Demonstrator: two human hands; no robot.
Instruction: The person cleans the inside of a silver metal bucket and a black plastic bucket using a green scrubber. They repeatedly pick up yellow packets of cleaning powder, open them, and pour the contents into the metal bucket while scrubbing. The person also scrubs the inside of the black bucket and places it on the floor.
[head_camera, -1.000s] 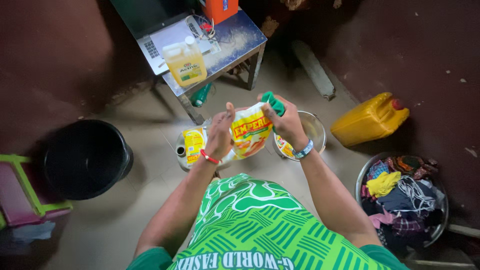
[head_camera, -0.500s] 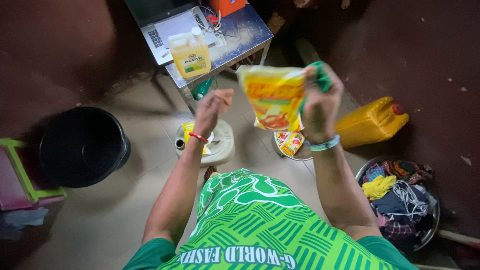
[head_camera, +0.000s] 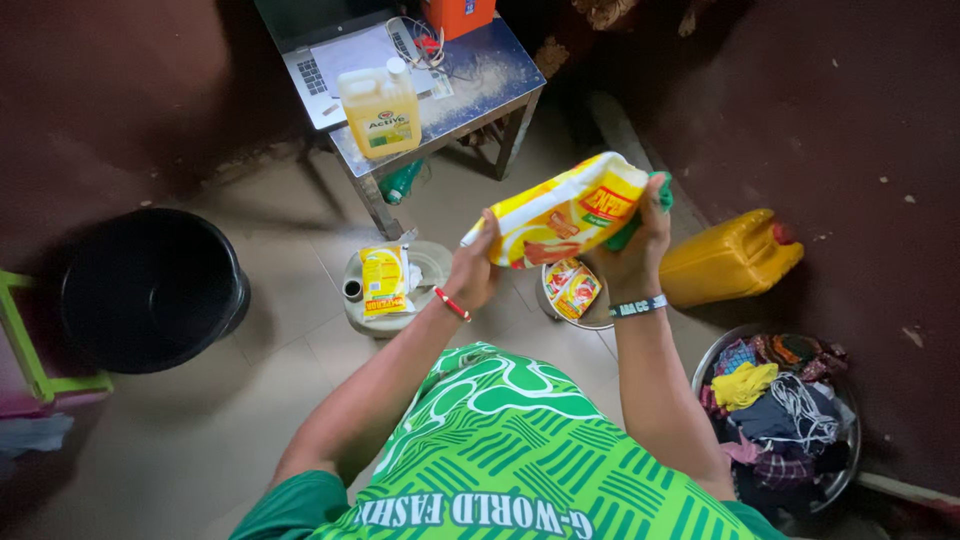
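Both hands hold a yellow plastic pouch (head_camera: 560, 212) with red and green print, tilted above the floor. My right hand (head_camera: 632, 250) grips its upper right end, by the green corner. My left hand (head_camera: 474, 268) holds its lower left end. Below the pouch stands a metal bowl (head_camera: 556, 310) with a flattened yellow pouch (head_camera: 570, 286) in it. To the left lies a pale jerrycan (head_camera: 432, 262) on its side with another yellow pouch (head_camera: 383, 281) on top.
A black bucket (head_camera: 150, 290) stands at the left. A small metal table (head_camera: 480, 75) at the top bears a laptop (head_camera: 330, 50) and a yellow oil jug (head_camera: 379, 108). A yellow jerrycan (head_camera: 730, 258) lies at the right, above a basin of clothes (head_camera: 780, 410).
The pouch was lifted from in front of me up high by my right hand alone, then lowered and tilted sideways. My left hand let go and has now taken hold of its lower end again.
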